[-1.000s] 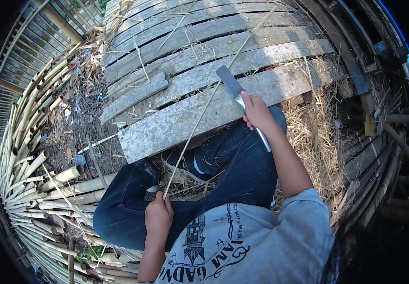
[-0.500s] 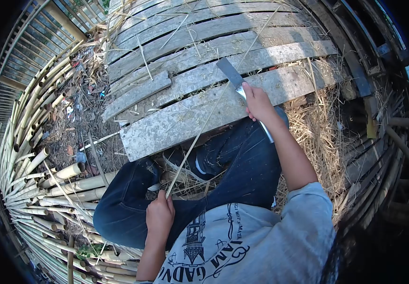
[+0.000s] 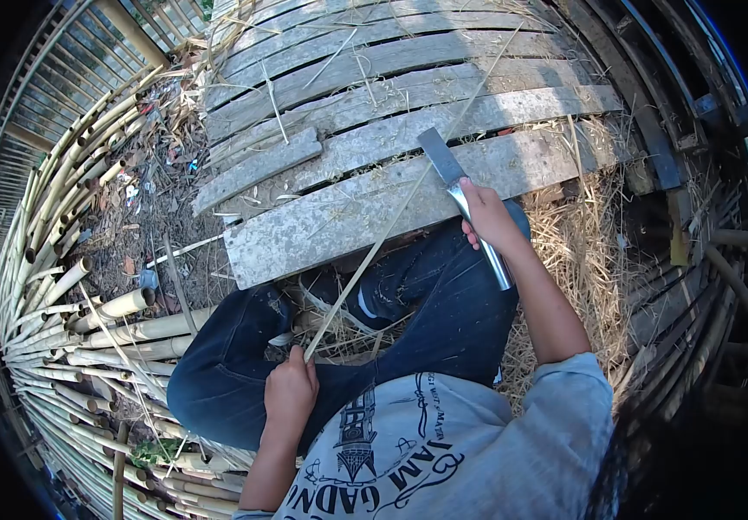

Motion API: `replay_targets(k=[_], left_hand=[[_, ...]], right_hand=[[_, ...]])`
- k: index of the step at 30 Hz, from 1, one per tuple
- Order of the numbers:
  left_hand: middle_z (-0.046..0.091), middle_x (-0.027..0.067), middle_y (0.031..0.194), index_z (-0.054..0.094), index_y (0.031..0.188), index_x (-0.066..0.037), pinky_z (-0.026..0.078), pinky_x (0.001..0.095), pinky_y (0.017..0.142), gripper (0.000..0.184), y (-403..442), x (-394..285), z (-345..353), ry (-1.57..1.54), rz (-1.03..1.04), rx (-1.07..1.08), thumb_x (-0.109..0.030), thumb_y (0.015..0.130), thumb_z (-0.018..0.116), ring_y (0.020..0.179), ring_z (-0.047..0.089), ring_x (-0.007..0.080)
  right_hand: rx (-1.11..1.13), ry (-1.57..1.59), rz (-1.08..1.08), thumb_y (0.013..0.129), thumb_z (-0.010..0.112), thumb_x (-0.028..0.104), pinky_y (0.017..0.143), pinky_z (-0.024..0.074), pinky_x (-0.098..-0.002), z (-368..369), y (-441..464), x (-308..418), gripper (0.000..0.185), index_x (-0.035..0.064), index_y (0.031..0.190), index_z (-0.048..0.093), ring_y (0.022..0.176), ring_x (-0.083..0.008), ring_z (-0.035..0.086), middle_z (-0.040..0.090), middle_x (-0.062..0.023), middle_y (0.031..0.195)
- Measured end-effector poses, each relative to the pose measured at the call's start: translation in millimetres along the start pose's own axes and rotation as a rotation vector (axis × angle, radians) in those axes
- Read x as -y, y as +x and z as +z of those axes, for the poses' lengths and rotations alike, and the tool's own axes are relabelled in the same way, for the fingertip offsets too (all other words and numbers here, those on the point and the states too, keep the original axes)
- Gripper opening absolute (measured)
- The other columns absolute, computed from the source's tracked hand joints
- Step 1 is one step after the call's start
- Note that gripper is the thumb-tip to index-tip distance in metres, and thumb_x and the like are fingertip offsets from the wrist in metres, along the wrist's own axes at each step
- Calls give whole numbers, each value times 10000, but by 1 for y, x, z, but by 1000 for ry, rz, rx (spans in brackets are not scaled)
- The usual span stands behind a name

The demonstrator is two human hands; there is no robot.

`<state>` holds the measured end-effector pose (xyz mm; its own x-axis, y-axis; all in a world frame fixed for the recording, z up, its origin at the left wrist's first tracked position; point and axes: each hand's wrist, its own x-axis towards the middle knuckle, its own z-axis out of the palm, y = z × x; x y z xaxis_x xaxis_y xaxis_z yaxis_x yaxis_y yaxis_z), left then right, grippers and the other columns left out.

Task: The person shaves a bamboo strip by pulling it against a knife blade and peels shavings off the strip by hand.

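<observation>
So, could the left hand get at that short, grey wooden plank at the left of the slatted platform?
Probably not as things stand: the left hand is closed around a long, thin, pale strip. Otherwise, nothing seems to block its way to the plank.

I am getting daylight falling across the planks (image 3: pixel 339 221), with shadows breaking it into patches. Sunlight is brightening the straw (image 3: pixel 595 221), and the knife handle (image 3: pixel 494 263) is glinting. Fisheye distortion is bending the fence (image 3: pixel 30 138) at left, while black is swallowing the rim and lower-right corner.
</observation>
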<state>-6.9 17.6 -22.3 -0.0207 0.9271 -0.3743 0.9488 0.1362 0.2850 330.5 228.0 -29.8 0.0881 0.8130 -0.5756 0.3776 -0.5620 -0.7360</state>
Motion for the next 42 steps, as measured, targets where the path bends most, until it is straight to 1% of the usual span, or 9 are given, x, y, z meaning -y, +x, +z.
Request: replay_targets(k=[5, 13, 15, 20, 23, 33, 35, 41, 42], left_hand=[[640, 226, 683, 513, 910, -27, 523, 531, 595, 160, -2, -3, -1, -19, -6, 19, -178, 936, 556, 660, 648, 431], [642, 240, 690, 529, 921, -26, 521, 542, 597, 170, 0, -1, -1, -42, -15, 33, -193, 948, 542, 658, 643, 446], [643, 241, 692, 538, 939, -25, 520, 543, 598, 175, 3, -2, 0, -47, -27, 54, -200, 954, 538, 656, 644, 442], [633, 227, 655, 526, 899, -32, 520, 535, 585, 179, 1, -1, 0, -48, -23, -5, -201, 957, 533, 644, 647, 431], [633, 227, 659, 525, 901, -34, 518, 538, 582, 177, 2, -8, -4, -22, -17, 38, -201, 960, 531, 634, 644, 429], [634, 211, 653, 523, 905, -40, 520, 526, 576, 153, 2, -6, -3, -2, -18, -3, -186, 932, 560, 616, 649, 409], [640, 206, 666, 512, 901, -42, 525, 518, 577, 157, 2, -5, -2, -5, -55, 9, -188, 929, 563, 618, 653, 404], [650, 207, 681, 511, 890, -39, 535, 507, 566, 179, 3, -3, 0, -3, -40, 44, -206, 939, 554, 620, 660, 401], [647, 209, 674, 510, 886, -35, 534, 506, 557, 184, 2, -2, 0, -8, -26, 36, -205, 942, 553, 611, 656, 403]], right_hand=[[-108, -72, -80, 1025, 383, 472, 358, 428, -312, -18, 26, 10, 552, -38, 1024, 592, 395, -146, 510, 535, -77, 569], [70, -109, 6, 1023, 379, 481, 358, 428, -312, -27, 27, 5, 558, -31, 1058, 599, 391, -145, 509, 535, -76, 567], [-60, 27, -9, 1021, 385, 504, 367, 420, -290, -10, 24, 3, 547, -3, 1080, 583, 396, -129, 493, 518, -51, 570], [118, -116, 71, 1020, 407, 472, 365, 422, -300, -20, 16, 19, 511, -8, 1085, 569, 397, -140, 493, 521, -64, 576], [-38, -34, -82, 1020, 399, 469, 374, 440, -320, -24, 35, 3, 536, -28, 1120, 574, 405, -151, 517, 533, -77, 578], [37, 18, -22, 1027, 381, 462, 353, 421, -290, 2, 17, -10, 536, -29, 1069, 593, 390, -137, 505, 544, -71, 569], [210, 9, 26, 1026, 388, 455, 358, 424, -293, 8, -3, 3, 528, -24, 1118, 592, 397, -138, 509, 541, -71, 563], [-7, 36, -29, 1023, 389, 480, 363, 424, -290, 1, 14, -15, 539, -21, 1068, 581, 404, -134, 518, 523, -69, 555], [152, -92, -29, 1023, 391, 481, 360, 424, -291, -1, 6, -12, 533, -19, 1082, 565, 408, -137, 521, 522, -66, 560]])
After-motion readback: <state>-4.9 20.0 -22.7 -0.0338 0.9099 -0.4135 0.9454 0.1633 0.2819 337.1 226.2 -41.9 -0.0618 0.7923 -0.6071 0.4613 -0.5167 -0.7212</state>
